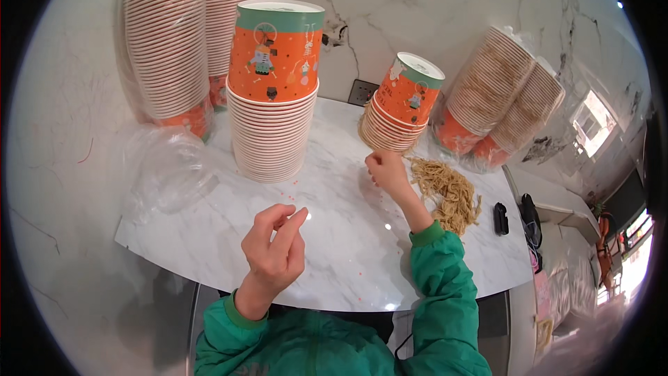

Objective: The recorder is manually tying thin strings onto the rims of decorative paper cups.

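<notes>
My left hand is raised over the near part of the table, its fingers loosely bent and apart, with nothing visible in them. My right hand is closed just in front of a short stack of orange paper tubs; whether anything is in its fingers is hidden. These tubs stand upside down, nested, with a green band at the top. A taller stack of the same tubs rises beyond my left hand, white rims below. Beside my right forearm lies a heap of tan crinkled paper shreds.
Bagged tub stacks stand at the back left and back right. A crumpled clear plastic bag lies on the marble-patterned table at left. A small black object lies near the right edge. A wall socket sits behind.
</notes>
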`<state>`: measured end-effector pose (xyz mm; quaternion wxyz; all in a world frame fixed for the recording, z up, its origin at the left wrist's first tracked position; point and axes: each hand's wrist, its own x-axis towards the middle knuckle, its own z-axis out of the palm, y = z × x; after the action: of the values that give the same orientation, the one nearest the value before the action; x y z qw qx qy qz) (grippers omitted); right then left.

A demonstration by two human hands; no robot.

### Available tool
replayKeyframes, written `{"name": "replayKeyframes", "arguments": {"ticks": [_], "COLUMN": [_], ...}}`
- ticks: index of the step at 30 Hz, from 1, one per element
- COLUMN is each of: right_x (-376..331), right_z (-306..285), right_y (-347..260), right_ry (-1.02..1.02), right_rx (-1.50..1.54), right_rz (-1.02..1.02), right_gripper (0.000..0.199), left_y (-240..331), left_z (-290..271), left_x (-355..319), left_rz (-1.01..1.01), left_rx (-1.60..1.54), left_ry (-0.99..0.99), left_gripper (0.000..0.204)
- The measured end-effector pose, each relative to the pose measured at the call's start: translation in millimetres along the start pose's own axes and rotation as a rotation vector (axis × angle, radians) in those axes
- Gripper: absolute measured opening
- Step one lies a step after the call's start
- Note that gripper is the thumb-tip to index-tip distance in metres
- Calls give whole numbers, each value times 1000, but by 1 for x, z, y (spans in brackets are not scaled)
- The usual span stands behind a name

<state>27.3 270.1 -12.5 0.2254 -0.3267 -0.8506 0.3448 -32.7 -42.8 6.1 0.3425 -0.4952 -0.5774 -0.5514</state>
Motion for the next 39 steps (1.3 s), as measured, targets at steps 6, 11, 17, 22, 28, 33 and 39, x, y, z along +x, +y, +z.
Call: {"name": "replayKeyframes", "arguments": {"ticks": [6,11,17,22,28,33,39], "right_x": [-51,-57,3,48,71,69,60], "right_z": [19,-20,-38,-31,-40,-52,-54], "right_y": [-87,-175,-266,-294,-305,-309,-320], "right_ry": [-421,127,635,451,42,-5,-96], "right_rx": [-136,198,-159,-237,109,184,272], "right_rz": [-274,-825,-1309,-1152,-928,-899,-776], "right_gripper": [28,10,19,21,12,13,14], "left_y": [-4,-1,2,-5,-5,-34,-89], "left_z": [-4,-2,-5,-3,-9,-25,-9], "left_x": [-3,-3,-4,-8,-2,48,90], "left_rz": [-10,-43,-79,-60,-72,47,245], "left_rx": [35,1,-10,18,28,251,462], "left_ry": [3,-16,-32,-22,-45,-115,-64], "left_gripper": [44,43,40,42,41,39,38]}}
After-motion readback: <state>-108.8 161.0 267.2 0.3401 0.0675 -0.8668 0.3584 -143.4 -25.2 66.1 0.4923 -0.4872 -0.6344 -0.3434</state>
